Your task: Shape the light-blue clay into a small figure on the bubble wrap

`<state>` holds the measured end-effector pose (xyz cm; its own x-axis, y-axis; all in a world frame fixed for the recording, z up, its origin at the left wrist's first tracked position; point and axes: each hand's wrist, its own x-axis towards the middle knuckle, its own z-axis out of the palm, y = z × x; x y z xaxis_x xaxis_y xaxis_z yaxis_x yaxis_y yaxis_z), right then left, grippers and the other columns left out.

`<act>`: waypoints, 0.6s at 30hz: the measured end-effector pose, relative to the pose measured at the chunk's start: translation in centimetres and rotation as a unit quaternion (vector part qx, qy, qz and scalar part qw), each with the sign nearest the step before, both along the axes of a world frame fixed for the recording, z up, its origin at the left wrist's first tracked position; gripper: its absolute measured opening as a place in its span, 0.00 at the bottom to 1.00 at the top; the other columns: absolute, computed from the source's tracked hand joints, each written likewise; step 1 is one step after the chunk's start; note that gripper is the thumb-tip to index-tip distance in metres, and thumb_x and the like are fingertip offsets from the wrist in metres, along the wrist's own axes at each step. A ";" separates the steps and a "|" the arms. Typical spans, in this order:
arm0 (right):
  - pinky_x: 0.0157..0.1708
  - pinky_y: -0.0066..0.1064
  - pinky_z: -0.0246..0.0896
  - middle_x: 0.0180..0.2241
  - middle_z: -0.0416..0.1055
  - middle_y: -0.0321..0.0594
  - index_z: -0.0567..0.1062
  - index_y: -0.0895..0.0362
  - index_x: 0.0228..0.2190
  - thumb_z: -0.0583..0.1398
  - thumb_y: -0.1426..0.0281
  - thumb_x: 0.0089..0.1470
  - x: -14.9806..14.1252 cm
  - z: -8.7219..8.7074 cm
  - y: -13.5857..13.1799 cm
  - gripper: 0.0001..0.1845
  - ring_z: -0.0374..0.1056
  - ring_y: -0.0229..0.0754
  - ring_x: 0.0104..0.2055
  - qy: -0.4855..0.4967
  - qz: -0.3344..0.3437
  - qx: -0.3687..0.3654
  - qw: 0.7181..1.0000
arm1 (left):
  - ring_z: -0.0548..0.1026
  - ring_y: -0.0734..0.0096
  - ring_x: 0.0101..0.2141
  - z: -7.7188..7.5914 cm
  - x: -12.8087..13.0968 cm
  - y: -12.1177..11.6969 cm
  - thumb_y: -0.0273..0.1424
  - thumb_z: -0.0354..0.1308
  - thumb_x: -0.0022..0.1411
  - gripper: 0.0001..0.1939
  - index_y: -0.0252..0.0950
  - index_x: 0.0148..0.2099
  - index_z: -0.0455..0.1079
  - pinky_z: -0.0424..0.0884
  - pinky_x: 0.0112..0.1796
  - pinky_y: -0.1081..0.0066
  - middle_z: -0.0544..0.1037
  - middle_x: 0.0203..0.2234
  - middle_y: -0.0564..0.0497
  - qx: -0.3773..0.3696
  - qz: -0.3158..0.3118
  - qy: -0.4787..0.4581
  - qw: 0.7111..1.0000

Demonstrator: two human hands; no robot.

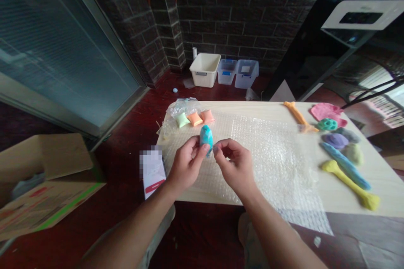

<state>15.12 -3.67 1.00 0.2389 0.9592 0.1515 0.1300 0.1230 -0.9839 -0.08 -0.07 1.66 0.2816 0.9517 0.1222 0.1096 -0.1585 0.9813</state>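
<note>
My left hand point(188, 160) grips an upright, egg-shaped lump of blue and white modelling clay point(206, 135) between thumb and fingers. Just to the right, my right hand point(234, 162) is closed in a pinch. A small greyish-purple bit shows at its fingertips, too small to name. Both hands are above a sheet of bubble wrap point(268, 151) on the pale table. Behind the lump lie a green packet point(182, 120), an orange packet point(195, 119) and a pink packet point(207, 116), beside a crumpled clear plastic bag point(184, 106).
On the table's right lie a yellow bone-shaped piece point(350, 185), a blue bar point(345, 165), an orange piece point(298, 116) and several coloured lumps. A white box point(153, 174) stands by the left edge. A cardboard box point(63, 159) is at left; bins point(205, 69) line the wall.
</note>
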 end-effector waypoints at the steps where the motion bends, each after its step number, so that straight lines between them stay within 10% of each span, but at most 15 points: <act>1: 0.26 0.29 0.63 0.29 0.77 0.39 0.79 0.56 0.36 0.64 0.66 0.60 0.0 0.1 0.0 0.06 0.68 0.37 0.27 0.008 0.016 0.004 1.000 | 0.80 0.63 0.40 -0.2 0.1 0.2 0.41 0.60 0.71 0.12 0.37 0.44 0.73 0.74 0.43 0.66 0.83 0.39 0.47 -0.046 -0.001 -0.060 0.997; 7: 0.30 0.31 0.71 0.39 0.79 0.41 0.84 0.52 0.46 0.66 0.70 0.61 0.2 0.4 -0.1 0.12 0.73 0.38 0.32 -0.057 0.043 0.065 0.995 | 0.80 0.60 0.46 -0.4 0.5 0.7 0.38 0.60 0.68 0.10 0.37 0.45 0.74 0.75 0.47 0.63 0.83 0.41 0.47 -0.190 -0.031 -0.259 0.946; 18: 0.29 0.33 0.71 0.33 0.80 0.41 0.84 0.54 0.39 0.69 0.66 0.60 -0.6 0.5 -0.2 0.06 0.74 0.39 0.29 -0.060 0.037 0.100 0.992 | 0.80 0.57 0.49 -1.6 0.3 -0.4 0.50 0.60 0.69 0.22 0.35 0.48 0.78 0.75 0.51 0.62 0.83 0.45 0.43 -0.146 -0.004 -0.142 0.979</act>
